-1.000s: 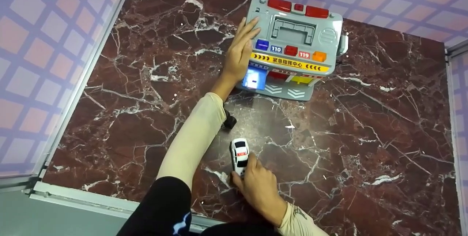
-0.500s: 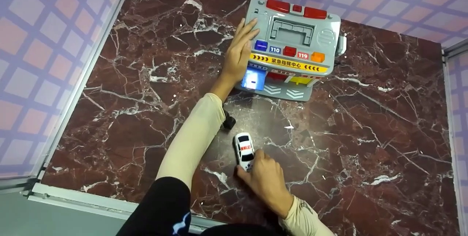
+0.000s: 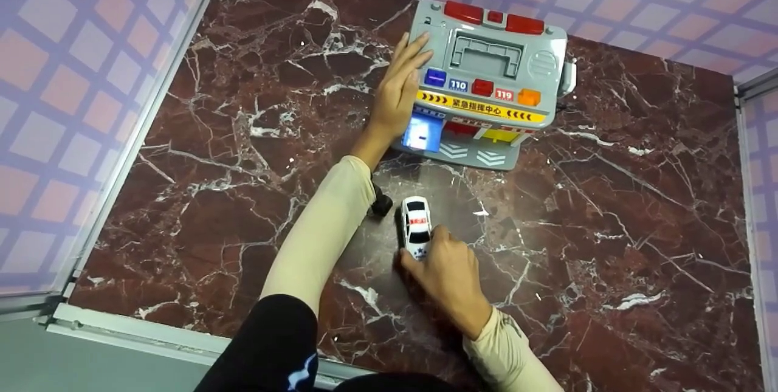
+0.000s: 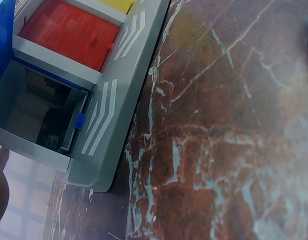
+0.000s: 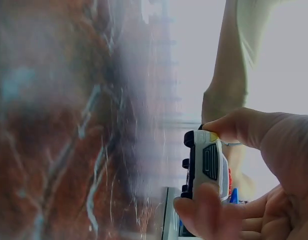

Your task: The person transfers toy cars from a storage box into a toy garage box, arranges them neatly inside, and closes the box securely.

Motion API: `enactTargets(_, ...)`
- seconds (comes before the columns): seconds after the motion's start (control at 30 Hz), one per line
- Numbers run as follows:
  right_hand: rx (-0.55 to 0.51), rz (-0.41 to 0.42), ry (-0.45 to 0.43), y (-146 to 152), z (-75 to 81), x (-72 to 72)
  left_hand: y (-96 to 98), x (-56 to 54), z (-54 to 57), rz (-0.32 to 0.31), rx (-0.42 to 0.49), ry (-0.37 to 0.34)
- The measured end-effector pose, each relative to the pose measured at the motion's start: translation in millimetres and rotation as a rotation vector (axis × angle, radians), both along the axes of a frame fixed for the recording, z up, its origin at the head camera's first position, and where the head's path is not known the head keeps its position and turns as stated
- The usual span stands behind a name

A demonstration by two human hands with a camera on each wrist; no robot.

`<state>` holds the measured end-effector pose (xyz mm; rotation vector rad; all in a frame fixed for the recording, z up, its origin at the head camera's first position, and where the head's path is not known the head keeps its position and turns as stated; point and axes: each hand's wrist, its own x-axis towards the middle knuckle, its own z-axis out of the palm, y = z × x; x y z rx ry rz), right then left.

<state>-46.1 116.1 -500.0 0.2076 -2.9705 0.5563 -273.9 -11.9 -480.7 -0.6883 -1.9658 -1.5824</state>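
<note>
A grey toy emergency station [image 3: 486, 64] with coloured buttons stands at the back of the stone-patterned tabletop. My left hand [image 3: 392, 97] rests along its left side, fingers straight. The blue garage door [image 3: 423, 132] is raised, and the left wrist view shows the open bay [image 4: 44, 110] behind it; the red door [image 4: 74, 37] beside it is down. In front of the station, my right hand [image 3: 453, 270] pinches a white toy police car [image 3: 416, 216] by its rear sides between thumb and fingers. Its front points towards the station; in the right wrist view its rear [image 5: 209, 160] shows.
Patterned panels [image 3: 109, 76] enclose the left, back and right of the tabletop [image 3: 608, 216]. A black wrist camera [image 3: 382, 203] hangs under the left forearm, just left of the car. The station's grey ramp [image 3: 468, 155] juts out at the front.
My right hand has moved the toy car forward and slightly right, nearer the station, and the car has turned straighter. The left hand keeps its place on the station.
</note>
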Motion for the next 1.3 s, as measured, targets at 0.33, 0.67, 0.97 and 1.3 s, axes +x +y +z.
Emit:
enactTargets(0.33, 0.002, 0.007, 0.021, 1, -1.0, -12.9, 0.5, 1.0, 1.3, -0.003, 0.01, 0.01)
enactTargets(0.67, 0.001, -0.002, 0.003, 2, 2.5, -25.3, -0.3, 2.1, 3.5, -0.011, 0.019, 0.022)
enactTargets(0.97, -0.003, -0.003, -0.01, 1, 3.8, -34.8, -0.8, 1.9, 2.6, -0.006, 0.02, 0.021)
enactTargets(1.3, 0.012, 0.006, 0.036, 2, 3.4, -42.1, -1.7, 1.0, 3.2, -0.014, 0.017, 0.044)
